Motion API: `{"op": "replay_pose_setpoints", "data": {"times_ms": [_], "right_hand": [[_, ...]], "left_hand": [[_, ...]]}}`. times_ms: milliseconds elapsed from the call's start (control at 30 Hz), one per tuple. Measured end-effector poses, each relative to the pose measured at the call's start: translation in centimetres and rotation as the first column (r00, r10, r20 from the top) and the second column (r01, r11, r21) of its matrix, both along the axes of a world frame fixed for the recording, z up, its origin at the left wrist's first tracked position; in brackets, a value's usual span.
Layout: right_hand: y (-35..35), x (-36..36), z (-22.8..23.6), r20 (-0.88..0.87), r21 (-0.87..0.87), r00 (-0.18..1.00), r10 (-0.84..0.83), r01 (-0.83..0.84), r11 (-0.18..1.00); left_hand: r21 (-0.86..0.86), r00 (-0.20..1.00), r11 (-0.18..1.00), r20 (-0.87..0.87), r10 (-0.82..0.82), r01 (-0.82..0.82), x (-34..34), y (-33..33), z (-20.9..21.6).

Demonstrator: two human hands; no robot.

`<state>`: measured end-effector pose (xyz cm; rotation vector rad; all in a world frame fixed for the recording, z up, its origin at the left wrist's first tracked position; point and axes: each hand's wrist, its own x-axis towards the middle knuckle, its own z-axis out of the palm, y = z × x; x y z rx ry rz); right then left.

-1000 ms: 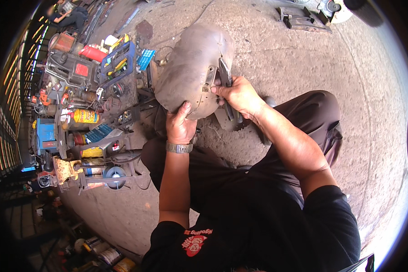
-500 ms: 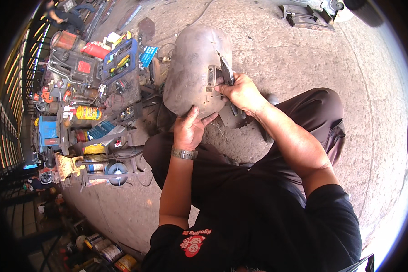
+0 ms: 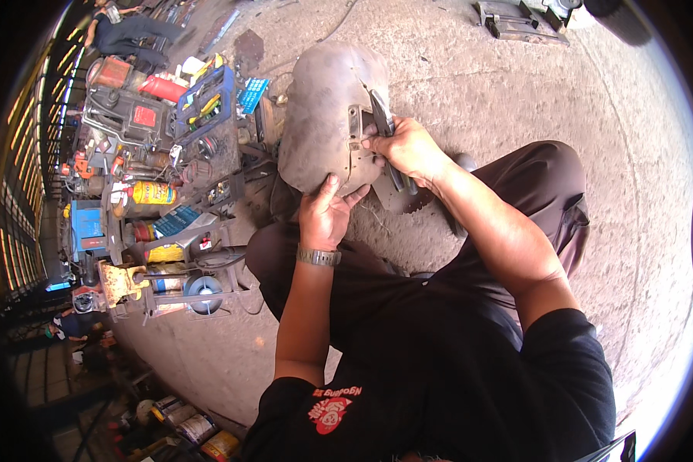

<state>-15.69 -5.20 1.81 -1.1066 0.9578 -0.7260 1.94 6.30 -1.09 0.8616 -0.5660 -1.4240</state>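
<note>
The grey curved metal shell (image 3: 316,115), at upper centre of the frame, could swing or slip if its lower rim is poorly supported: the left hand (image 3: 323,219) has its thumb on that rim, but I cannot tell how firmly its fingers hold. The right hand (image 3: 410,156), right of centre, grasps a dark plier-like tool (image 3: 383,114); a skid there might scrape the thumb against the small slotted opening (image 3: 354,122).

I wear a black short-sleeved shirt (image 3: 446,377) with a red-and-white print (image 3: 330,414), dark brown trousers (image 3: 527,185), a metal wristband (image 3: 319,256)
</note>
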Motion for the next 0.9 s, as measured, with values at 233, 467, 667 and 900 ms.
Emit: {"op": "replay_pose_setpoints", "data": {"times_ms": [233, 467, 667, 900], "right_hand": [[-0.3, -0.4, 0.3, -0.009, 0.028, 0.999, 0.035, -0.035, 0.999], [-0.6, -0.4, 0.0, 0.040, 0.050, 0.999, 0.015, -0.017, 0.999], [-0.7, 0.1, -0.8, 0.070, 0.088, 0.997, 0.017, -0.023, 0.996], [-0.2, -0.1, 0.1, 0.163, 0.169, 0.987, 0.004, -0.032, 0.985]], "left_hand": [[0.035, 0.999, 0.999, 0.034, 0.009, -0.010, -0.4, -0.1, -0.1], [0.036, 1.000, 0.999, -0.010, 0.023, -0.023, -1.0, -0.2, -0.5], [0.076, 0.995, 0.995, -0.072, 0.063, -0.057, -0.8, 0.0, -1.1], [0.063, 0.990, 0.997, -0.130, 0.059, -0.051, -0.2, 0.5, -1.2]]}}
